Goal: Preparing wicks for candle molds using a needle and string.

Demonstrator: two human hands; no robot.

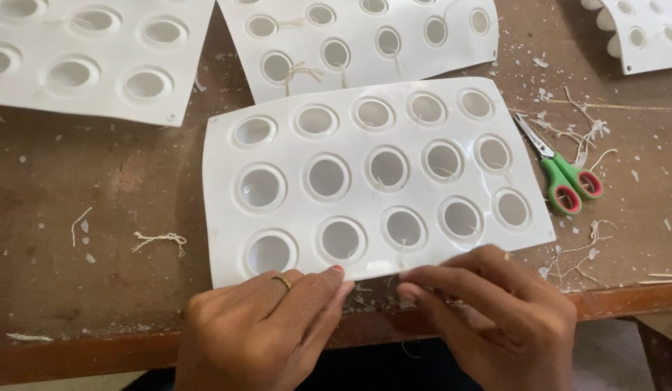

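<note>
A white silicone mould (372, 119) with several round cavities lies on the brown wooden table (119, 195), straight ahead of me. Thin string wicks poke into some cavities. My left hand (260, 329), wearing a ring, pinches the mould's near edge below the middle cavity. My right hand (495, 318) has its fingertips at the same near edge, just to the right, fingers curled under it. What the right fingers pinch is hidden.
Two more white moulds (97, 58) (365, 43) lie at the back, and a fourth mould (643, 36) at the top right. Green-and-red-handled scissors (564, 177) rest right of the mould. String scraps (158, 239) and wax flakes litter the table.
</note>
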